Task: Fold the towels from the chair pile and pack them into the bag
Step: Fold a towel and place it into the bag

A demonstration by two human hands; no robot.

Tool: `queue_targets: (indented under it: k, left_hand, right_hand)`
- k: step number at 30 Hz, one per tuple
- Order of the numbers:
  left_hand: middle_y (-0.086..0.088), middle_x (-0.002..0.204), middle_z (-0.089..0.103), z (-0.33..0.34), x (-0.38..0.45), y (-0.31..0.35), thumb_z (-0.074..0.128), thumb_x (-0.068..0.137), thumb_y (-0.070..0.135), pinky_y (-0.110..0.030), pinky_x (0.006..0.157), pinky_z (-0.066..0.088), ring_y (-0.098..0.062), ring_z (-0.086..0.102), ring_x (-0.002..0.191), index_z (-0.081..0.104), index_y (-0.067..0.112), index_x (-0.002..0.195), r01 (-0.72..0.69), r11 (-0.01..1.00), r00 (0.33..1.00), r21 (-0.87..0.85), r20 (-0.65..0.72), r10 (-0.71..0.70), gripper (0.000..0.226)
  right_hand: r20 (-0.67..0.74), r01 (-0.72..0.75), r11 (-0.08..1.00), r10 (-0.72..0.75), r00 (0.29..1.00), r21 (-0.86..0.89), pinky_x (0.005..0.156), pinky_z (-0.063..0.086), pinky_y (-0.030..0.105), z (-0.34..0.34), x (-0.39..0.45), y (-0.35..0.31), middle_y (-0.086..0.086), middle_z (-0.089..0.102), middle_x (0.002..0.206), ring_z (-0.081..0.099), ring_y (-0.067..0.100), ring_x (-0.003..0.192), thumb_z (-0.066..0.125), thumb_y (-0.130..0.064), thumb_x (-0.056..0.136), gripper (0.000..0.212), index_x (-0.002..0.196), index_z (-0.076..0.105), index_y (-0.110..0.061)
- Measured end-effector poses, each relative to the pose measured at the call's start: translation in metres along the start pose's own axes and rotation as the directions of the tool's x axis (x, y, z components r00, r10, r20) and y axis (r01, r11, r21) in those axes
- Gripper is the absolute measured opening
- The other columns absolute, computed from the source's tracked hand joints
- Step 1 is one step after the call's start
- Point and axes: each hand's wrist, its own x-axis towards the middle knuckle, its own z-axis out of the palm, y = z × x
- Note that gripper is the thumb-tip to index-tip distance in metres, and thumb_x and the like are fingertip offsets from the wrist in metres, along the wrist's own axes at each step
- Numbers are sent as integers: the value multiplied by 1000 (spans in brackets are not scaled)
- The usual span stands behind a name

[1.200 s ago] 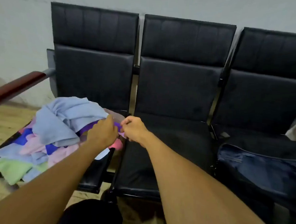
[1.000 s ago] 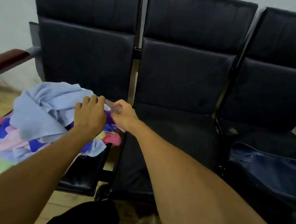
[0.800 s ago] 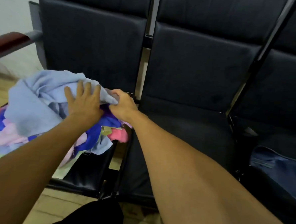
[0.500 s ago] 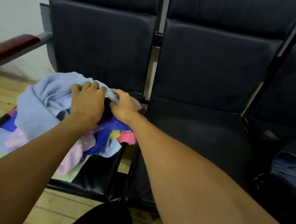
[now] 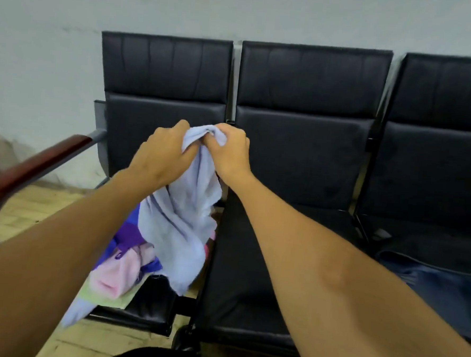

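A light blue towel point(image 5: 182, 224) hangs in the air over the left seat. My left hand point(image 5: 163, 153) and my right hand point(image 5: 229, 150) grip its bunched top edge side by side. Its lower end drapes over the pile of towels point(image 5: 124, 271) on the left chair, where pink, purple and green cloths show. My left forearm hides much of that pile. The dark blue bag point(image 5: 443, 285) lies on the right seat, partly cut off by the frame edge.
Three black padded seats stand joined in a row against a pale wall; the middle seat point(image 5: 265, 263) is bare. A red-brown armrest point(image 5: 28, 171) juts out at the left. Wooden floor shows below the left chair.
Both hands closed on the light blue towel at the top of the pile and lifted it up; it now hangs from them. The view tilted up and back.
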Motion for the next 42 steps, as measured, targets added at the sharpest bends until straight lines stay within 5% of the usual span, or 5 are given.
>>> queue_targets:
  k: [12,19,29,37,42]
  left_hand:
    - [-11,104,62,-95,1,165,42,103,28,-44,91,49,-29,60,97,58,8,114,-115,937,956,-330,219,195,29]
    - [6,108,65,-150,-12,239,45,99,48,-23,77,49,-8,62,95,60,23,119,-59,852,934,-520,272,230,36]
    - [-5,88,75,-224,-18,290,73,86,23,-24,71,55,-13,69,83,73,7,93,-43,692,972,-721,130,196,18]
    - [0,73,67,-274,-26,290,79,77,42,-26,62,47,-15,62,67,67,12,77,-191,976,915,-105,340,216,32]
    - [-13,72,55,-289,-24,287,68,89,37,-29,61,34,-21,45,65,58,0,74,-260,964,940,51,243,241,41]
  right_hand:
    - [24,149,978,-147,989,-146,89,53,25,-170,-29,-130,8,68,119,63,19,108,52,-2,97,28,121,66,-8]
    - [29,229,958,-228,973,-175,80,58,38,-239,-54,-207,10,74,94,69,21,89,55,-1,92,20,95,74,-6]
    - [163,372,830,-334,928,-416,55,35,13,-300,-87,-300,-6,55,65,46,-3,55,61,-23,97,26,72,59,-18]
    - [160,299,666,-262,952,-683,56,25,33,-347,-115,-325,3,31,57,28,17,54,67,-48,89,56,58,35,-15]
    - [217,207,699,-76,973,-684,61,48,31,-362,-134,-339,1,65,71,60,17,63,82,-43,77,36,70,66,-12]
